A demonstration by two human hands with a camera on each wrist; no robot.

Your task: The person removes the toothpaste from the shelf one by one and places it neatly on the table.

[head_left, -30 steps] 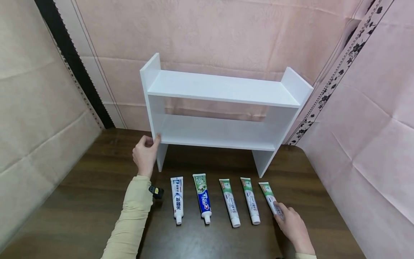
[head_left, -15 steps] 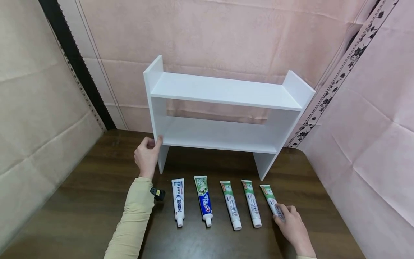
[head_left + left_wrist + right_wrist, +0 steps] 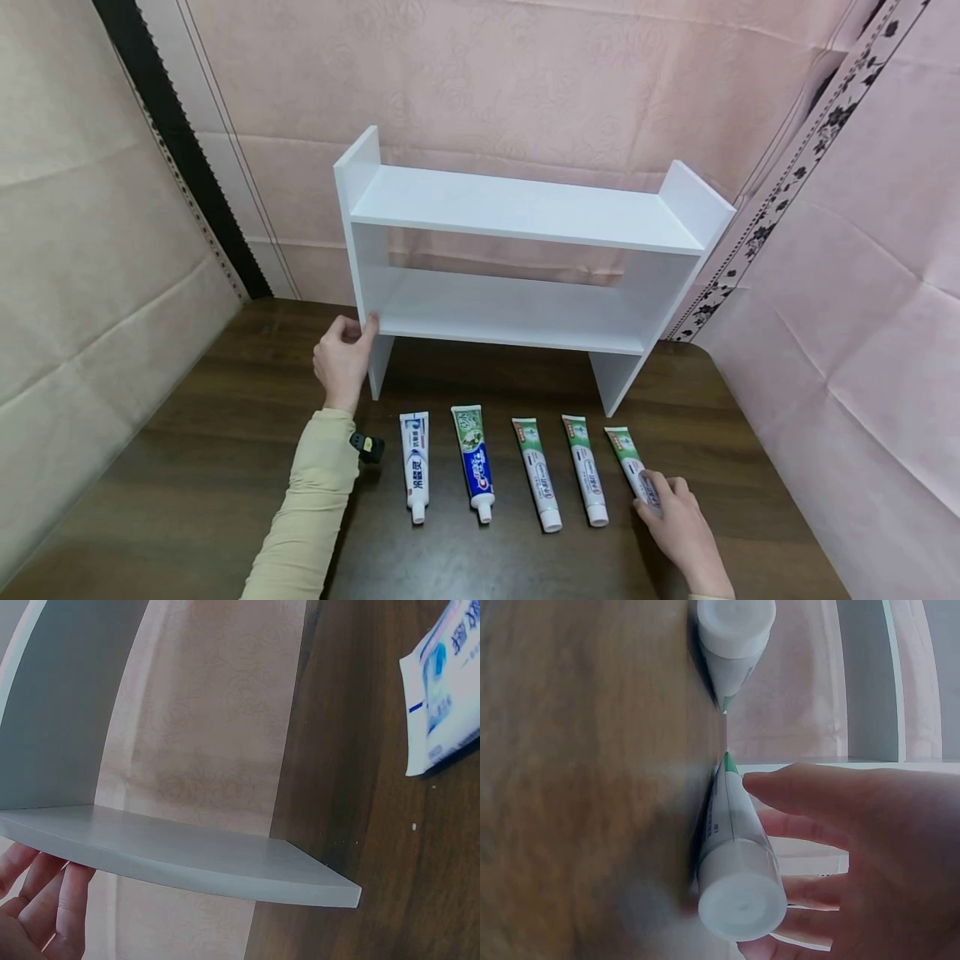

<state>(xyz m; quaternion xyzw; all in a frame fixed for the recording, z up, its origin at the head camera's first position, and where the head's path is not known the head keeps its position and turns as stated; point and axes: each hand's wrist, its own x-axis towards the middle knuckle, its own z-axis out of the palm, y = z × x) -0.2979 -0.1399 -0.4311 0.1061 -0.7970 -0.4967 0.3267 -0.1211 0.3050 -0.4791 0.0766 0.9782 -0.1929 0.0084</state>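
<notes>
A white two-tier shelf (image 3: 510, 311) stands at the back of the table. My left hand (image 3: 342, 360) holds its left side panel low down, thumb at the front edge; in the left wrist view the fingertips (image 3: 71, 900) meet the panel's outer face. My right hand (image 3: 678, 521) grips the lower part of the rightmost green-and-white toothpaste tube (image 3: 624, 450), which lies on the table. In the right wrist view, the thumb is at one side of this tube (image 3: 739, 825), with its white cap towards me. The other fingers are partly hidden beyond it.
Left of the held tube lie two similar green-and-white tubes (image 3: 583, 467) (image 3: 536, 475), a blue-and-green tube (image 3: 472, 462) and a white-and-blue tube (image 3: 415, 467). All lie on the dark wooden table (image 3: 180, 467). Pale cloth walls (image 3: 525, 75) enclose the back and sides.
The head view has shifted slightly. Both hands, the shelf and the toothpaste tubes keep their places relative to one another.
</notes>
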